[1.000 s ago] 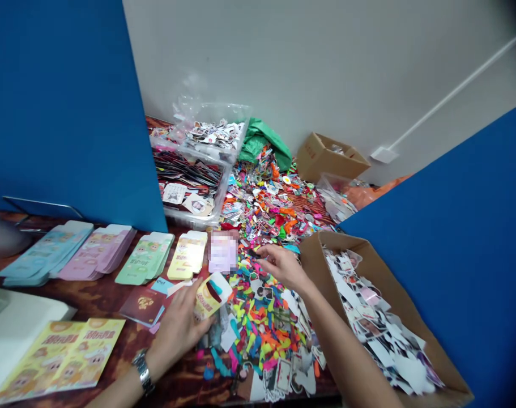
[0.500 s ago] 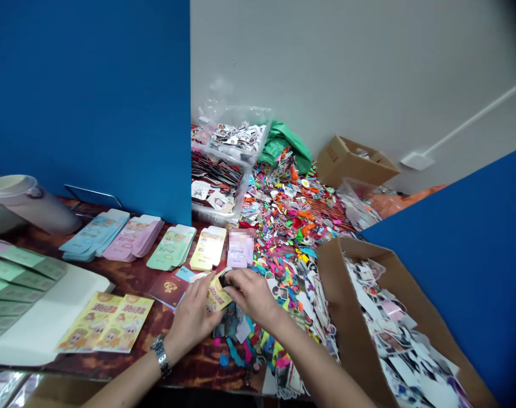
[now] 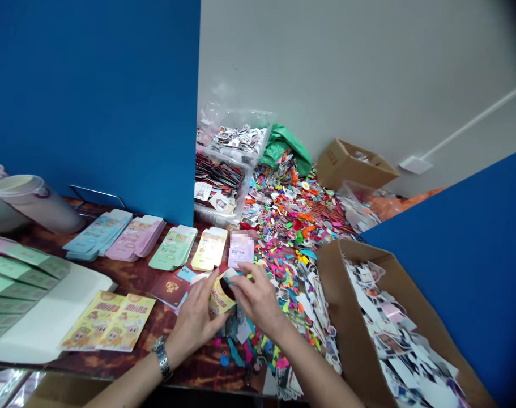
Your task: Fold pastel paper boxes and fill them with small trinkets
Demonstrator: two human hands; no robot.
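My left hand [image 3: 197, 320], with a metal watch on its wrist, holds a small yellow paper box [image 3: 220, 294] with its top open. My right hand [image 3: 256, 298] pinches at the mouth of that box, with fingers pressed together on a small dark piece I cannot name. Both hands hover over the near edge of a heap of bright coloured small pieces [image 3: 295, 226] on the wooden table [image 3: 134, 277].
Flat box blanks lie in fanned rows: blue [image 3: 97, 233], pink [image 3: 135, 237], green [image 3: 173, 247], yellow [image 3: 209, 248]. A cardboard box of printed cutouts [image 3: 393, 328] stands right. Clear bins [image 3: 221, 181] and another carton [image 3: 354, 164] are behind; blue partitions [image 3: 92, 102] flank the table. A cup [image 3: 37, 203] lies left.
My right hand left the coloured heap and came to the yellow box in my left hand. The view shifted left, bringing the cup and green blanks into sight.
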